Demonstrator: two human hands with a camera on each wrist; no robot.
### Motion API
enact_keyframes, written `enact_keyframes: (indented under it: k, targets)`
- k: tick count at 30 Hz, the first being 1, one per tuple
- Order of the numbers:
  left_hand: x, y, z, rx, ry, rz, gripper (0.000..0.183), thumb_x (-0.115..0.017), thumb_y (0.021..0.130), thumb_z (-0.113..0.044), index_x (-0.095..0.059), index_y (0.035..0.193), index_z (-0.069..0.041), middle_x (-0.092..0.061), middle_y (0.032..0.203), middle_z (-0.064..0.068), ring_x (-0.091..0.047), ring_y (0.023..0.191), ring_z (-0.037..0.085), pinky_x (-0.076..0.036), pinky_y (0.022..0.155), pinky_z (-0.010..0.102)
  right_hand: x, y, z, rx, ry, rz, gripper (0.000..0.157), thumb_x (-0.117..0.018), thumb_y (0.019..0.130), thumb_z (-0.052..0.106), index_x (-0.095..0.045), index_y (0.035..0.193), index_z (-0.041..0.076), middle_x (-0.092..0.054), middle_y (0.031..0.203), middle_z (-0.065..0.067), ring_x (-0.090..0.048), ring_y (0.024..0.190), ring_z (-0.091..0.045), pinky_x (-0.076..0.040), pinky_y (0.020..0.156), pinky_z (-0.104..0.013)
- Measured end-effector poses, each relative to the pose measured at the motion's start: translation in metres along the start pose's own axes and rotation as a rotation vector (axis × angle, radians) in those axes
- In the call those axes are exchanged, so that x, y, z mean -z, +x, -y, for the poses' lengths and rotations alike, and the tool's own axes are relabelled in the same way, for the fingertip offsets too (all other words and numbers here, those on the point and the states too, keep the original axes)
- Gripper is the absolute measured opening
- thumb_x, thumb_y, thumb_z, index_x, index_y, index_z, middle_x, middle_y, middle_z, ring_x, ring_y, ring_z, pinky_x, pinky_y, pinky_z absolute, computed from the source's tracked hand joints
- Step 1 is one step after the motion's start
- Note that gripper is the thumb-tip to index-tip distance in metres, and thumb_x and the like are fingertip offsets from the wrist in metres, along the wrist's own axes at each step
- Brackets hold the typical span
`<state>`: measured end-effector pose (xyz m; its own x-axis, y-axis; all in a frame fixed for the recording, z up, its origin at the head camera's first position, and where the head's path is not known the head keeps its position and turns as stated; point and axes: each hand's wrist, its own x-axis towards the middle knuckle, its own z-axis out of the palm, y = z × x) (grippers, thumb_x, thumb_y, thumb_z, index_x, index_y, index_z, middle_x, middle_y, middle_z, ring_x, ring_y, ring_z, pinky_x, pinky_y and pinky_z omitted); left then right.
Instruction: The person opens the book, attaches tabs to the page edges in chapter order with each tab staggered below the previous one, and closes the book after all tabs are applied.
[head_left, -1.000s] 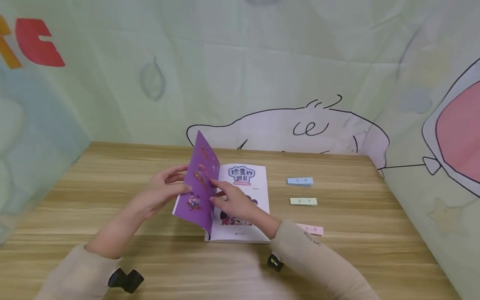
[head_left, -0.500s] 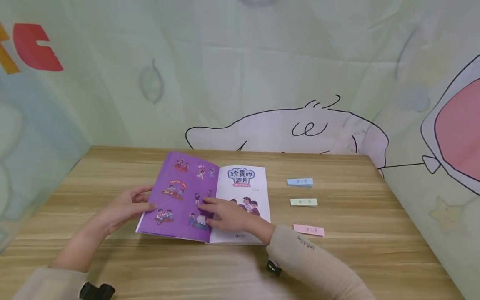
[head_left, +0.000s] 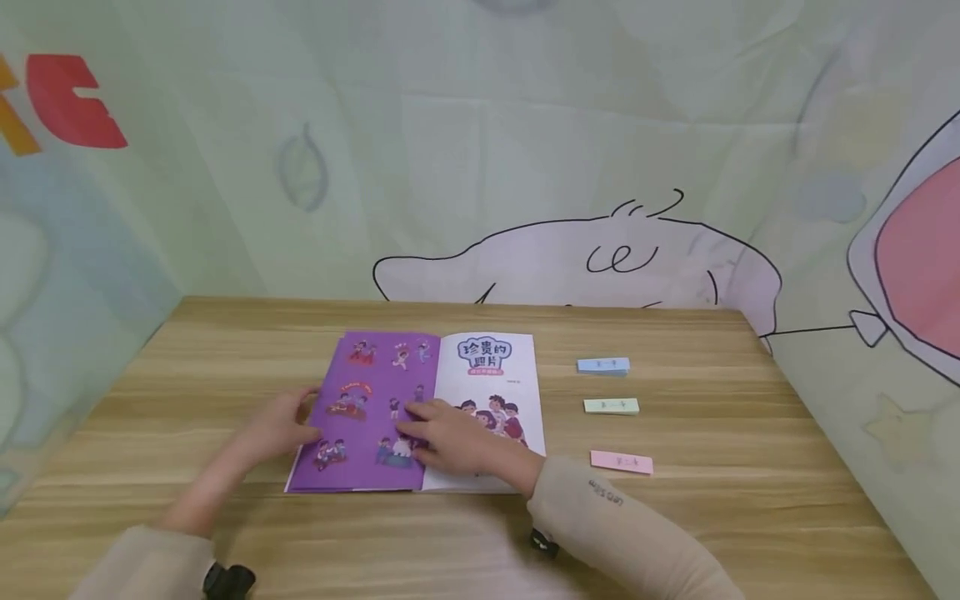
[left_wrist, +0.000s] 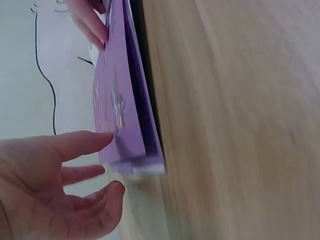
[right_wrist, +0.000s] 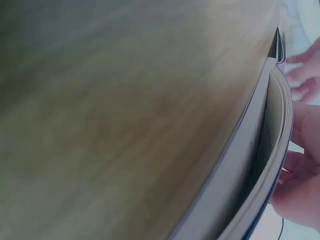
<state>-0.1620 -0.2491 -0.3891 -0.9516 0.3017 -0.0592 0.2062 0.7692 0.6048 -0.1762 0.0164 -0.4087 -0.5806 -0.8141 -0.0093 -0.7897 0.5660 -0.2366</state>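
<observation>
Down had come the purple page [head_left: 378, 371] since half a second ago, now almost flat in the open book [head_left: 447, 382] on the wooden table [head_left: 405, 546]. My left hand [head_left: 279, 429] gripped nothing, thumb touching the page's outer edge; my right hand [head_left: 453, 437], also ungripping, rested near the fold. If I lifted both, a stiff binding could spring it up. Three paper strips [head_left: 611, 406] lay to the right, a creased printed backdrop [head_left: 480, 158] behind.

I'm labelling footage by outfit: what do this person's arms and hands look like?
The left sleeve and right sleeve are beige; the right one bears dark lettering too small to read surely. A black device shows by the left one, a second black device by the right. The left hand and right hand wear no gloves.
</observation>
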Motion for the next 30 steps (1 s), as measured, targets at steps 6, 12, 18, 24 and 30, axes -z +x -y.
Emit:
enact_keyframes:
  k: [6, 12, 18, 24, 30]
  targets:
    - [-0.019, 0.018, -0.038, -0.004, 0.308, -0.151, 0.042, -0.065, 0.082, -0.015, -0.058, 0.118, 0.006, -0.047, 0.119, 0.038, -0.046, 0.108, 0.053, -0.042, 0.083, 0.064, 0.003, -0.004, -0.002, 0.008, 0.024, -0.021, 0.045, -0.06, 0.091, 0.025, -0.052, 0.132, 0.011, -0.039, 0.144, -0.013, -0.036, 0.132, -0.028, -0.028, 0.109, -0.032]
    - [-0.031, 0.039, -0.066, -0.083, 0.39, -0.023, 0.036, -0.058, 0.088, -0.013, -0.06, 0.122, -0.003, -0.042, 0.129, 0.035, -0.041, 0.116, 0.053, -0.038, 0.091, 0.063, 0.005, -0.003, -0.001, 0.061, 0.004, -0.068, 0.042, -0.063, 0.089, 0.022, -0.057, 0.128, 0.007, -0.045, 0.138, -0.015, -0.043, 0.126, -0.027, -0.03, 0.107, -0.03]
    - [-0.043, 0.057, -0.079, -0.178, 0.226, 0.269, 0.045, -0.043, 0.09, 0.0, -0.048, 0.135, -0.003, -0.023, 0.14, 0.04, -0.025, 0.128, 0.054, -0.025, 0.103, 0.061, -0.001, -0.002, -0.004, 0.143, 0.004, -0.141, 0.028, -0.066, 0.086, 0.016, -0.067, 0.113, 0.006, -0.058, 0.122, -0.008, -0.053, 0.113, -0.019, -0.036, 0.102, -0.023]
    - [-0.043, 0.063, -0.083, -0.101, 0.188, 0.325, 0.047, -0.042, 0.093, -0.006, -0.041, 0.141, -0.007, -0.014, 0.145, 0.037, -0.015, 0.132, 0.053, -0.02, 0.105, 0.062, 0.001, -0.009, -0.005, 0.216, 0.004, -0.129, 0.027, -0.067, 0.084, 0.013, -0.068, 0.11, 0.006, -0.064, 0.113, -0.006, -0.058, 0.108, -0.015, -0.039, 0.097, -0.017]
    - [-0.047, 0.058, -0.079, -0.093, 0.185, 0.319, 0.051, -0.049, 0.093, -0.011, -0.037, 0.142, -0.005, -0.006, 0.146, 0.037, -0.006, 0.135, 0.05, -0.015, 0.107, 0.061, 0.008, -0.025, -0.003, 0.247, 0.03, -0.024, 0.033, -0.065, 0.084, 0.013, -0.065, 0.117, 0.01, -0.058, 0.125, -0.007, -0.051, 0.118, -0.016, -0.033, 0.102, -0.018]
